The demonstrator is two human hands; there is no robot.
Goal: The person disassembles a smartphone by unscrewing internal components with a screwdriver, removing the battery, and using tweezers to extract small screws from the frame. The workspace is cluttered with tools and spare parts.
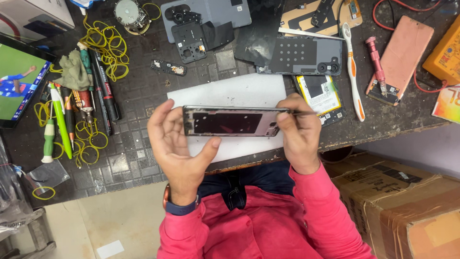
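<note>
You hold a phone frame (230, 121) flat in both hands, just above the front edge of the counter (139, 96). Your left hand (175, 139) wraps around the left end of the frame, with the thumb under its lower edge and the fingers curled behind. Your right hand (299, 132) holds the right end of the frame and also pinches a thin metal tool (303, 112) that sticks out to the right. The tip of the tool is hidden by your fingers, so you cannot tell where it touches.

Under the frame lies a white sheet (230, 91) near the front edge of the counter. Behind it, toward the back edge, lie a grey phone back cover (302, 55) and a black camera plate (191, 41). Just to the right of your right hand is a phone with its battery showing (322, 96). Next to that lie a white and orange toothbrush (352, 72) and a pink screwdriver (376, 62). A pink phone (405, 50) sits near the right edge.

On the left side of the counter you see a row of pens and screwdrivers (76, 110) and many yellow rubber bands (108, 48). A screen showing green (19, 81) leans at the left edge. A cardboard box (397, 196) stands below the counter on your right.
</note>
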